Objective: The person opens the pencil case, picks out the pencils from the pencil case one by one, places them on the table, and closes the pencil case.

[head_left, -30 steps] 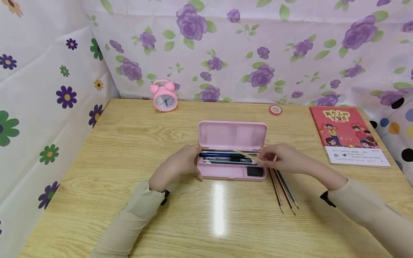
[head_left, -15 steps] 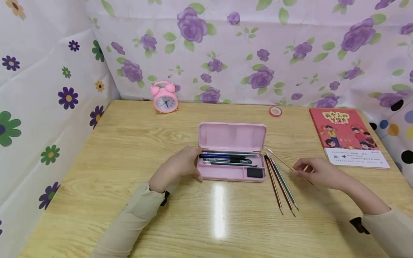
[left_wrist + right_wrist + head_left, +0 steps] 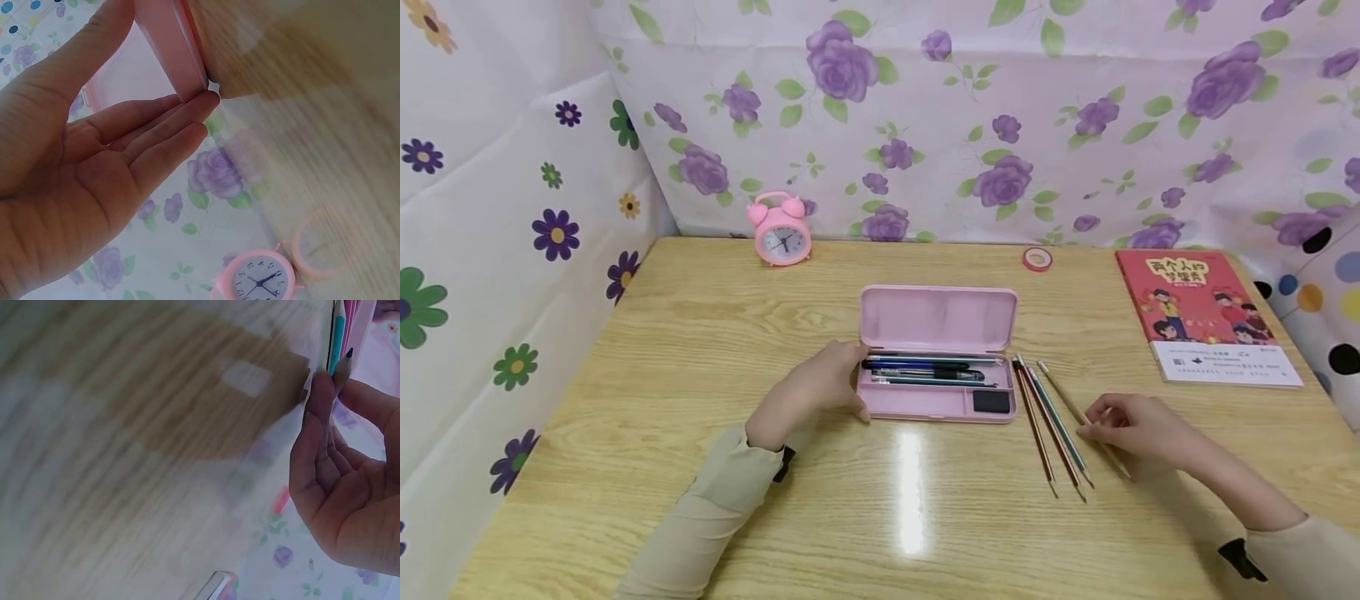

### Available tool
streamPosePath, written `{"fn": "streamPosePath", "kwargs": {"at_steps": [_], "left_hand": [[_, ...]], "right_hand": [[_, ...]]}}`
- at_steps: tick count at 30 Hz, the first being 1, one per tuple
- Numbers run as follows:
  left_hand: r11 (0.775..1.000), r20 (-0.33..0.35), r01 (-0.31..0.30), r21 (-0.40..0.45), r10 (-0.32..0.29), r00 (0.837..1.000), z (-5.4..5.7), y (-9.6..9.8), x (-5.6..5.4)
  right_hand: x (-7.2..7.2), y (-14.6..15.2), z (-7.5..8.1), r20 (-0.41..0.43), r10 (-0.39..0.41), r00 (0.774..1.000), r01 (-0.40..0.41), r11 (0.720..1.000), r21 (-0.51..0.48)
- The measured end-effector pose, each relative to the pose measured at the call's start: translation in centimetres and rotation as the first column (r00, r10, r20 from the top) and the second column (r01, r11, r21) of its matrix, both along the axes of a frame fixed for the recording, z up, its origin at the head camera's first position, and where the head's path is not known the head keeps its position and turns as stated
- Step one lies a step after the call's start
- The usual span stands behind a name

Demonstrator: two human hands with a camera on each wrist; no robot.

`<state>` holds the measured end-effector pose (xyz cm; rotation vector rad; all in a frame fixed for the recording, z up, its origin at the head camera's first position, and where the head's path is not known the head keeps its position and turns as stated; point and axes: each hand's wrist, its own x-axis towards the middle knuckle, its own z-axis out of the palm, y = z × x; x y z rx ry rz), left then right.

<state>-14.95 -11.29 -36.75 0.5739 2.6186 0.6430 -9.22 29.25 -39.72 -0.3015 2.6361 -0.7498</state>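
Observation:
In the head view an opened pink pencil case (image 3: 917, 404) holds several pencils and pens (image 3: 917, 365) in its upper compartment and a black eraser (image 3: 991, 402) at lower right. My left hand (image 3: 816, 383) grips its left end, thumb at the front corner and fingers at the back; the left wrist view shows fingertips on the pink wall (image 3: 172, 56). Right of the case, my right hand (image 3: 1138, 425) pinches a yellowish pencil (image 3: 1060, 388) low over the table, its eraser end pointing away. Beside it lie dark red pencils (image 3: 1035, 425) and a green pencil (image 3: 1066, 433), tips toward me.
A pink alarm clock (image 3: 783, 240) stands at the back left of the wooden table (image 3: 715, 333). A red tape roll (image 3: 1037, 259) lies at the back, and a red book (image 3: 1206, 312) at the right. Flowered cloth (image 3: 925, 150) hangs behind the table.
My right hand has carried the yellowish pencil from over the case to the right and down beside the other pencils on the table. The left hand has stayed on the case.

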Motion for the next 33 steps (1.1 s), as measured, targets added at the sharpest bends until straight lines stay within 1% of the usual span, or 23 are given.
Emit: {"fn": "streamPosePath", "kwargs": {"at_steps": [7, 11, 13, 17, 21, 24, 27, 30, 33], "left_hand": [[1.000, 0.006, 0.001, 0.007, -0.001, 1.000, -0.1, 0.0, 0.0], [1.000, -0.001, 0.007, -0.002, -0.007, 1.000, -0.2, 0.0, 0.0], [1.000, -0.004, 0.010, -0.006, -0.010, 1.000, -0.2, 0.0, -0.1], [1.000, -0.009, 0.012, -0.011, -0.012, 1.000, 0.0, 0.1, 0.0], [1.000, -0.021, 0.022, -0.018, -0.023, 1.000, 0.2, 0.0, 0.0], [1.000, -0.023, 0.029, -0.013, -0.029, 0.999, 0.2, -0.1, 0.0], [1.000, -0.017, 0.026, -0.001, -0.026, 1.000, 0.2, -0.1, 0.0], [1.000, -0.010, 0.024, 0.010, -0.024, 1.000, 0.0, -0.1, -0.1], [1.000, -0.002, 0.019, 0.013, -0.019, 1.000, -0.1, -0.1, -0.2]], "right_hand": [[0.2, -0.4, -0.4, 0.018, 0.013, 1.000, -0.012, 0.999, -0.038], [0.0, -0.5, -0.3, -0.022, 0.025, 0.999, -0.025, 0.999, -0.021], [-0.3, -0.6, -0.1, -0.053, 0.030, 0.998, -0.031, 0.999, -0.017], [-1.7, -0.8, 0.6, -0.122, 0.035, 0.992, -0.037, 0.999, -0.015], [-3.5, -1.6, 1.2, -0.164, 0.053, 0.985, -0.061, 0.997, -0.042], [-4.8, -2.7, 1.5, -0.184, 0.106, 0.977, -0.121, 0.990, -0.075], [-6.1, -4.1, 1.5, -0.197, 0.165, 0.966, -0.188, 0.976, -0.106], [-7.2, -5.7, 1.1, -0.225, 0.217, 0.950, -0.251, 0.959, -0.134], [-8.0, -7.4, 0.5, -0.289, 0.249, 0.924, -0.300, 0.942, -0.148]]}}
